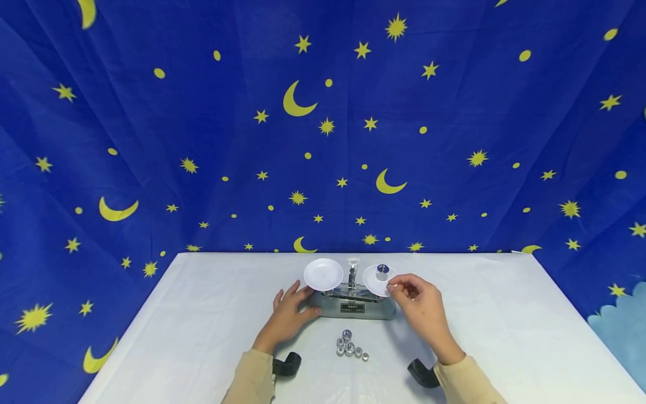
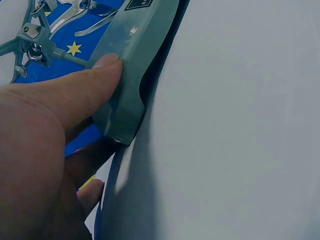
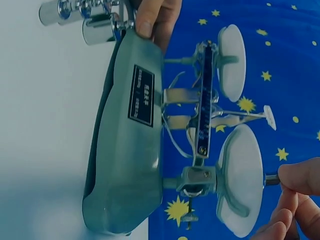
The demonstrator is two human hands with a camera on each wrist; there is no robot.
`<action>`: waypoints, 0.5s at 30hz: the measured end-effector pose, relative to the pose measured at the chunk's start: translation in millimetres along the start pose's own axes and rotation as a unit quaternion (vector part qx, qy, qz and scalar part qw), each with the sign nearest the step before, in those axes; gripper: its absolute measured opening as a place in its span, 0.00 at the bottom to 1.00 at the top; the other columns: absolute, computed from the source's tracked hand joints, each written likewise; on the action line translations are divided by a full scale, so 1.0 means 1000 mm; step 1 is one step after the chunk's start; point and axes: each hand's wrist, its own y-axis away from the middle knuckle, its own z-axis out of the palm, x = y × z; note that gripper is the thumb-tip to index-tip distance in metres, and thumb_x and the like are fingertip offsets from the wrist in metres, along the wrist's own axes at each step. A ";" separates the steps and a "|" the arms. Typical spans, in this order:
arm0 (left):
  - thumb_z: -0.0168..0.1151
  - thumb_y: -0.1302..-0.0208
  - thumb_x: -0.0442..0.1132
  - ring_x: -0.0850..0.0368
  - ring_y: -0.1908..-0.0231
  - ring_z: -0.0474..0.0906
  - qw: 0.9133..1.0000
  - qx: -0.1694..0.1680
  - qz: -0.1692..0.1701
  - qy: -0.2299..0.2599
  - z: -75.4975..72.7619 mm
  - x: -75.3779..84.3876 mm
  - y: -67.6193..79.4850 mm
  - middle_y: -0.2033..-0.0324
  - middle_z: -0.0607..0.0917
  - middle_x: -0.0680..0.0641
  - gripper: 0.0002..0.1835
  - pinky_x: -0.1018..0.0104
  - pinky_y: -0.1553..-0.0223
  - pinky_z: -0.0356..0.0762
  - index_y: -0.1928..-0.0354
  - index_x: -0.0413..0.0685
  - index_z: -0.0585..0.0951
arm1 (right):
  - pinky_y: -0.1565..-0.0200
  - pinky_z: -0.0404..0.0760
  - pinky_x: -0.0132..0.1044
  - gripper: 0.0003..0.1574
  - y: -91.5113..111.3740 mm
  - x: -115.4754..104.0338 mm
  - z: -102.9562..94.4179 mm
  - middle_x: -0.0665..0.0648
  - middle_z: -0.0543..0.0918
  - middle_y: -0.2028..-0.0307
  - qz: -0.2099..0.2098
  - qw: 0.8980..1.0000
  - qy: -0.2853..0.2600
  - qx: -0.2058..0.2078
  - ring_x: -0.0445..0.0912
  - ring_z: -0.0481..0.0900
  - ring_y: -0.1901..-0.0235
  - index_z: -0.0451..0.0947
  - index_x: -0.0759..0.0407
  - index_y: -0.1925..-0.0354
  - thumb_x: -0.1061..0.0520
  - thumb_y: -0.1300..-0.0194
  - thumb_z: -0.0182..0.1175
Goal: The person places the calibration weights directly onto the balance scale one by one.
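A grey-green balance scale (image 1: 328,310) with two white pans stands on the table. My left hand (image 1: 289,318) grips the left end of its base, the thumb (image 2: 107,67) on the near face and fingers behind. At the right pan (image 1: 370,280), my right hand (image 1: 424,306) pinches a small metal weight (image 3: 271,179) between thumb and fingertip. In the right wrist view this weight is at the pan's surface; whether it bears on the pan I cannot tell. A larger shiny weight (image 1: 382,273) stands on that pan. Nothing is seen on the left pan (image 1: 323,274).
Several metal weights (image 1: 349,349) stand grouped on the white-covered table (image 1: 212,314) in front of the scale. Black curved camera mounts (image 1: 289,365) sit at both wrists. Behind the table hangs a blue cloth (image 1: 348,146) with yellow stars and moons.
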 end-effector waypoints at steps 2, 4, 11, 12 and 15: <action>0.68 0.37 0.49 0.35 0.26 0.53 1.000 0.000 0.000 -0.001 0.000 0.000 0.000 0.34 0.76 0.41 0.31 0.31 0.29 0.29 0.34 0.42 0.77 | 0.71 0.73 0.28 0.03 -0.002 0.002 0.000 0.52 0.80 0.75 0.004 1.000 0.003 0.006 0.42 0.73 0.74 0.85 0.62 0.65 0.64 0.39 0.69; 0.68 0.36 0.50 0.35 0.26 0.53 1.000 -0.001 0.000 -0.004 0.000 -0.001 0.000 0.34 0.76 0.41 0.31 0.31 0.29 0.29 0.34 0.42 0.77 | 0.72 0.73 0.28 0.03 -0.004 0.003 -0.001 0.52 0.80 0.75 0.007 1.000 0.004 0.010 0.42 0.74 0.74 0.85 0.62 0.65 0.64 0.39 0.68; 0.68 0.36 0.50 0.35 0.26 0.53 1.000 -0.001 -0.001 -0.004 0.000 0.000 -0.001 0.34 0.76 0.41 0.31 0.31 0.29 0.30 0.34 0.42 0.77 | 0.73 0.73 0.28 0.02 -0.009 0.010 0.001 0.54 0.80 0.74 0.015 1.000 0.004 0.026 0.43 0.74 0.74 0.85 0.63 0.65 0.66 0.38 0.67; 0.68 0.36 0.50 0.35 0.26 0.53 1.000 0.000 -0.001 -0.004 0.000 0.000 -0.001 0.34 0.76 0.41 0.31 0.31 0.29 0.30 0.34 0.42 0.77 | 0.73 0.72 0.28 0.02 -0.010 0.011 0.001 0.54 0.80 0.74 0.016 0.999 0.002 0.028 0.43 0.74 0.74 0.85 0.63 0.65 0.65 0.38 0.67; 0.68 0.36 0.50 0.35 0.26 0.53 1.000 -0.001 -0.002 -0.005 0.000 0.000 -0.001 0.34 0.76 0.41 0.31 0.31 0.30 0.30 0.34 0.42 0.77 | 0.74 0.72 0.27 0.02 -0.011 0.013 0.002 0.54 0.80 0.74 0.019 0.999 -0.003 0.032 0.42 0.73 0.75 0.85 0.63 0.65 0.65 0.38 0.67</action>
